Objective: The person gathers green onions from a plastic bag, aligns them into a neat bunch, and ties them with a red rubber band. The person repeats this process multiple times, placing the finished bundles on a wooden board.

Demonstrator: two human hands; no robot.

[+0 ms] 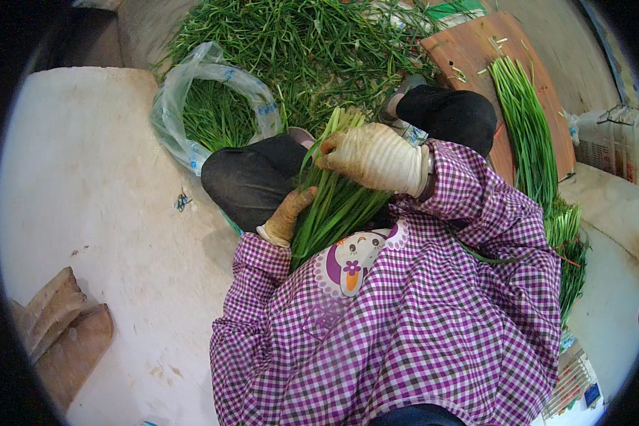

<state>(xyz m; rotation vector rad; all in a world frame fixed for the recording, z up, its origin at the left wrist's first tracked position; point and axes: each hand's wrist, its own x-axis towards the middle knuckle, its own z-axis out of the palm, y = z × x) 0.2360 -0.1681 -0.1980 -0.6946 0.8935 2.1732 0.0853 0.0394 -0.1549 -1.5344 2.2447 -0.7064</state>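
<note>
A bundle of long green leafy stalks, apparently garlic chives (333,207), lies across my lap with its pale ends pointing away from me. My left hand (290,213), in a soiled glove, holds the bundle from its left side, with most of its fingers hidden under the leaves. Over the pale ends my right hand (373,157), in a white ribbed glove, has its fingers curled on the stalks. Its fingertips are partly blurred.
Loose greens (309,48) are heaped ahead. A clear plastic bag (165,114) with greens stands left of my knee. At right, a wooden board (476,58) carries a neat pile of stalks (527,122); tied bundles (567,250) lie nearer me. Brown cardboard (74,341) lies lower left.
</note>
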